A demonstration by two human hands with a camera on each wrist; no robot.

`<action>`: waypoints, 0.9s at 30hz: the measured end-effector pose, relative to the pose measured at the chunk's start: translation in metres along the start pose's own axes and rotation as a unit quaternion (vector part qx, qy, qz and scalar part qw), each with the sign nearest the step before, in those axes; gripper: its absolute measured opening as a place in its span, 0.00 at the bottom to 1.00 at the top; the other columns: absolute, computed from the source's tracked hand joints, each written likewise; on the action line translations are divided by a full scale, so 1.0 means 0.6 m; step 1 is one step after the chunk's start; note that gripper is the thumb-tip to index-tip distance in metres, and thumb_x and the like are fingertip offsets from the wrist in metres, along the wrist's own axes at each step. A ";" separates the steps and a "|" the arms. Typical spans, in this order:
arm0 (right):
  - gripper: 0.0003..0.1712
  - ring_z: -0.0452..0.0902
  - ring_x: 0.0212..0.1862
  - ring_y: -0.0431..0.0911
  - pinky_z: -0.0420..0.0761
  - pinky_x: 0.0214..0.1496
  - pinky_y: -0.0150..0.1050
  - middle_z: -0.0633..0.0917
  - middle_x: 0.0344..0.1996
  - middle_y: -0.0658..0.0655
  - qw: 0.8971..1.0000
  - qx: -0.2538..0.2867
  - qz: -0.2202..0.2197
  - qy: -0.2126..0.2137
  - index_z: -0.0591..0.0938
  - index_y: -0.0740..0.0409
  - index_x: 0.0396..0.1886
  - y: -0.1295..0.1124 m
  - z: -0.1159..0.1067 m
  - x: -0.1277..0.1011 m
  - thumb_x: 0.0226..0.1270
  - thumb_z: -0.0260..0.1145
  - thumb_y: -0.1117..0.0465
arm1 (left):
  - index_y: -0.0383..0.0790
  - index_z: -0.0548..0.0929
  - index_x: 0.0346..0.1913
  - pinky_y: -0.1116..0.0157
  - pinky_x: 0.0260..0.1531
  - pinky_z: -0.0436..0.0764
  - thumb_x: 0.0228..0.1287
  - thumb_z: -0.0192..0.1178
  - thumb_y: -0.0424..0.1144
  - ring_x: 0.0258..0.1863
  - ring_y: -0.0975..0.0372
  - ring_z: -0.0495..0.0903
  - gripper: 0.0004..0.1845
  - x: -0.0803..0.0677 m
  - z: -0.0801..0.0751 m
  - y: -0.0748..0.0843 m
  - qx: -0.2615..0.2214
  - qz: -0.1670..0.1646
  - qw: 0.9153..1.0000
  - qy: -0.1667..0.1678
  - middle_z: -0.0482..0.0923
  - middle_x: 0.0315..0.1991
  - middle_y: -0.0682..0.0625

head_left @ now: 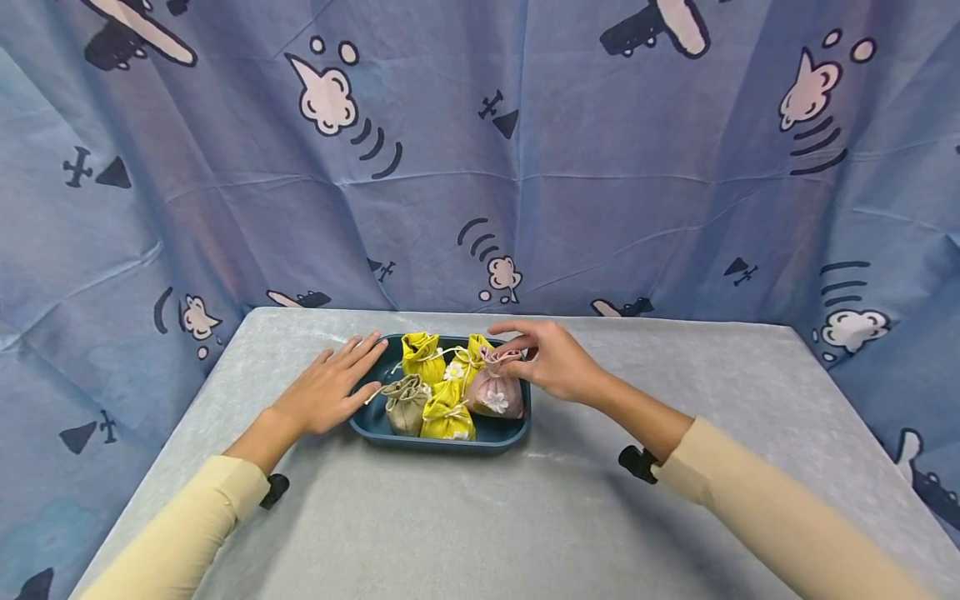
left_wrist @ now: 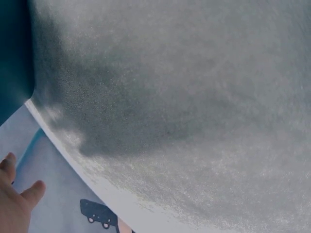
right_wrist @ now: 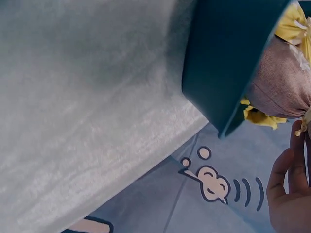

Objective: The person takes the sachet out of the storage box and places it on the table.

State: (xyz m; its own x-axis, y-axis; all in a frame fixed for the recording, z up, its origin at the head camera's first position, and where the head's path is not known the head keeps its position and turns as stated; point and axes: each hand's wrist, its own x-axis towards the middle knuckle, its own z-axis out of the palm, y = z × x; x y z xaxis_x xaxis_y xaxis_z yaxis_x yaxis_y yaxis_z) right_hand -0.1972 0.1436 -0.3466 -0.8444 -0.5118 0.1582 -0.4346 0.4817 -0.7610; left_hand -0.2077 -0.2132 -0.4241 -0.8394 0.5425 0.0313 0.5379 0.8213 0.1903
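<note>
A dark blue tray (head_left: 442,446) holds several small drawstring pouches. My left hand (head_left: 324,390) rests with straight, spread fingers at the tray's left rim; the left wrist view catches part of that hand (left_wrist: 17,204). At the tray's right end my right hand (head_left: 564,364) pinches the gathered neck of a pink pouch (head_left: 510,392) with a white flower. In the right wrist view, fingers (right_wrist: 295,170) reach the tied top of this pink pouch (right_wrist: 279,80). Yellow pouches (head_left: 448,408) sit in the middle and back, a khaki pouch (head_left: 405,410) at the front left.
The tray stands on a table with a pale grey cloth (head_left: 450,525). Behind the table's far edge hangs a blue curtain (head_left: 427,217) with cartoon aeroplane and cloud prints. A dark band device (head_left: 637,464) sits on the right wrist, another (head_left: 275,492) on the left.
</note>
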 end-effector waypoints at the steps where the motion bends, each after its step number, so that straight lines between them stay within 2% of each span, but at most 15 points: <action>1: 0.30 0.87 0.40 0.45 0.74 0.29 0.34 0.90 0.41 0.56 1.000 -0.002 0.000 0.002 0.79 0.62 0.62 -0.003 -0.003 0.000 0.58 0.74 0.71 | 0.46 0.51 0.80 0.36 0.68 0.55 0.78 0.46 0.55 0.77 0.47 0.49 0.36 0.000 0.000 0.000 -0.001 0.000 1.000 -0.001 0.46 0.80 0.47; 17: 0.29 0.87 0.42 0.48 0.77 0.34 0.38 0.90 0.40 0.56 0.999 -0.033 -0.025 0.035 0.81 0.62 0.60 -0.028 -0.051 -0.001 0.57 0.74 0.73 | 0.44 0.53 0.80 0.36 0.67 0.56 0.78 0.46 0.54 0.77 0.46 0.50 0.35 0.000 0.002 -0.001 0.004 0.006 1.000 0.009 0.49 0.80 0.45; 27: 0.29 0.87 0.43 0.49 0.83 0.40 0.40 0.89 0.43 0.58 0.997 -0.054 0.007 0.051 0.80 0.61 0.61 -0.013 -0.096 -0.020 0.59 0.72 0.74 | 0.44 0.52 0.80 0.36 0.67 0.56 0.78 0.45 0.55 0.77 0.46 0.50 0.36 0.000 0.000 0.001 0.008 0.002 1.000 0.003 0.48 0.80 0.45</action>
State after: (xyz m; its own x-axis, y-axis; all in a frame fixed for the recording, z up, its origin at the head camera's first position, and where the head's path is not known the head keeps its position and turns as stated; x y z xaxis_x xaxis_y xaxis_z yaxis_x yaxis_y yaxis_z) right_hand -0.2017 0.1869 -0.3062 -0.8753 -0.4330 0.2154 -0.4496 0.5644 -0.6923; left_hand -0.2075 -0.2124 -0.4239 -0.8381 0.5443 0.0368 0.5417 0.8221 0.1752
